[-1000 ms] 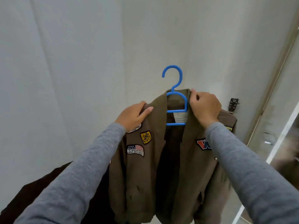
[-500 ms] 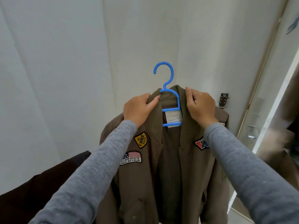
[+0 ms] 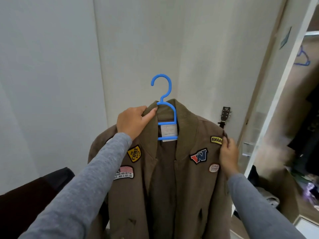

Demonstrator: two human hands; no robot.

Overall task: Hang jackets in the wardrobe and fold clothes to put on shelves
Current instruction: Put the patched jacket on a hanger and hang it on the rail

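An olive-brown jacket [image 3: 165,183] with sewn patches hangs on a blue plastic hanger [image 3: 166,109], held up in front of a white wall. My left hand [image 3: 133,122] grips the left side of the ribbed collar together with the hanger's shoulder. My right hand [image 3: 228,153] pinches the jacket's right shoulder seam beside the yellow patch. The hanger's hook stands free above the collar. The open wardrobe [image 3: 296,118] is at the right, blurred.
A blue hanger [image 3: 303,58] hangs inside the wardrobe, above dark clothes. A guitar headstock [image 3: 225,114] shows behind the jacket's right shoulder. A dark garment [image 3: 25,204] lies at the lower left. The white wall corner runs behind the jacket.
My right hand left the collar and moved down to the jacket's right shoulder. The view turned right, showing more of the wardrobe. My left hand stays on the collar.
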